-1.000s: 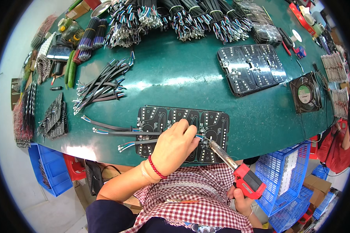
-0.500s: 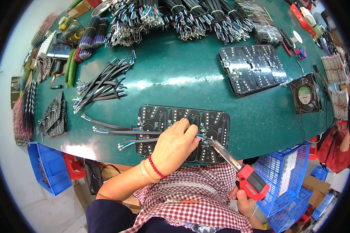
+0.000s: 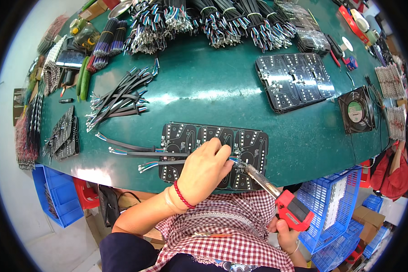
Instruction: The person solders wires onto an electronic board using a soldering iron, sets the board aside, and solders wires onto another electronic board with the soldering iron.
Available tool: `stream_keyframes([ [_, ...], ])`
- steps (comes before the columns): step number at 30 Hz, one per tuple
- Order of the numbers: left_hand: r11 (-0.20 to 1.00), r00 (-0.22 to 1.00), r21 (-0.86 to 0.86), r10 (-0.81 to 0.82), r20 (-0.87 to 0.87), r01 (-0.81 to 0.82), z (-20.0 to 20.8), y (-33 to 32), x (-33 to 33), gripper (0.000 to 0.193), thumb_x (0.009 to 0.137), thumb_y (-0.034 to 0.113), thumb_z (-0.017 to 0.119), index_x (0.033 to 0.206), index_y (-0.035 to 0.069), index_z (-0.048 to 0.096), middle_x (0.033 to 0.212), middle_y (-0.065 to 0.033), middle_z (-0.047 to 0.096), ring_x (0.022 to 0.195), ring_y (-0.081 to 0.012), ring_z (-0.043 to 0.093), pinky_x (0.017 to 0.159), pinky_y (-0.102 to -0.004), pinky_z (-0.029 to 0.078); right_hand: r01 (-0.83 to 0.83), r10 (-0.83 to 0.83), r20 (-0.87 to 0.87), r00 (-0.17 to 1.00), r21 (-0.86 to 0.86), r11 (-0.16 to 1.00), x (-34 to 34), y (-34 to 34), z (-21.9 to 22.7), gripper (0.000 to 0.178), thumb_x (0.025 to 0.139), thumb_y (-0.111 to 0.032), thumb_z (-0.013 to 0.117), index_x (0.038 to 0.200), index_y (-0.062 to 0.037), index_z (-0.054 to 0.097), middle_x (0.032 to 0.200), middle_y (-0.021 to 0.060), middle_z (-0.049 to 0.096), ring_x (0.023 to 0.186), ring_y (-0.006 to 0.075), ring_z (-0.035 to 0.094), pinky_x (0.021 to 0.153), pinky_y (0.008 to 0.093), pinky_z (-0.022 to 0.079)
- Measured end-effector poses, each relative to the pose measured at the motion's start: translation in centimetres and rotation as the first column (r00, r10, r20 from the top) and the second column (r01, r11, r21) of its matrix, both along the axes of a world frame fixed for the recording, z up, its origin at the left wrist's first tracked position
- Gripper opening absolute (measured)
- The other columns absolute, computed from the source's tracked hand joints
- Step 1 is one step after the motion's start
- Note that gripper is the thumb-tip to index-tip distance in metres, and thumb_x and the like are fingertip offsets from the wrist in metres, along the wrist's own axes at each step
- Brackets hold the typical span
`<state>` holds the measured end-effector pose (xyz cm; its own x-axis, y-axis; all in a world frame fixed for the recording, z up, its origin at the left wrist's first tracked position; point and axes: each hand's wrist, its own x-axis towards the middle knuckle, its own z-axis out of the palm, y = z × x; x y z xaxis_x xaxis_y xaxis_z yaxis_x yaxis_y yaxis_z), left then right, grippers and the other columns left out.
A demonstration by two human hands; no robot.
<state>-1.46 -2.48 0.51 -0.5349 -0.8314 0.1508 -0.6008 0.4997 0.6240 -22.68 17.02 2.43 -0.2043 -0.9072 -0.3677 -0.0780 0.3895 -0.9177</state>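
Note:
Under my left hand (image 3: 207, 165) lies a black circuit board panel (image 3: 254, 152) in three joined sections, dotted with small pale parts. That hand pinches a black flat cable (image 3: 163, 154), whose coloured wire ends meet the right section. Two more cables run off the panel's left side, their loose ends on the table. My right hand (image 3: 286, 235) is wrapped round the red handle of a soldering iron (image 3: 292, 211). Its metal tip touches or nearly touches the wire ends just right of my left fingertips; the exact contact is too small to make out.
Loose cables (image 3: 118, 97) lie in a pile at left, and thick cable bundles (image 3: 226, 22) line the back. A stack of board panels (image 3: 294, 81) sits at right, near a black fan (image 3: 356, 110). Blue crates (image 3: 331, 204) stand below the table's right edge.
The iron's tip has shifted very slightly to the left at the wire ends. My left hand keeps its place; the board and cables look unmoved.

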Motion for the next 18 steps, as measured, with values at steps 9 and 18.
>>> stream_keyframes([
  [9, 1.000, 1.000, -0.019, 0.010, 0.012, -0.010, -0.2, 0.2, 0.0, 0.021, 0.074, 0.008, 0.071, 0.082, 0.003, 0.052, 0.079, -0.0115, 0.048, 0.073, -0.0298, 0.054, 0.063, -0.0392, 0.046, 0.103, -0.103, 0.162, 0.981, 0.011, 0.995, -0.1, 0.0, -0.3, 0.038, 0.092, -0.032, 0.056, 0.106, 0.0013, 0.048, 0.059, 0.0093, 0.052, 0.049, 0.0147, 0.049, 0.047, 0.0299, 0.045],
  [18, 1.000, 1.000, -0.023, 0.007, 0.002, -0.007, -0.2, 0.1, -0.1, 0.022, 0.074, 0.009, 0.071, 0.081, 0.003, 0.051, 0.079, -0.0119, 0.047, 0.073, -0.0304, 0.054, 0.064, -0.0397, 0.046, 0.179, -0.174, 0.263, 0.949, 0.003, 0.984, -0.2, -0.9, 0.1, 0.037, 0.092, -0.032, 0.055, 0.106, 0.0012, 0.047, 0.056, 0.0097, 0.049, 0.044, 0.0148, 0.046, 0.043, 0.0301, 0.043],
])
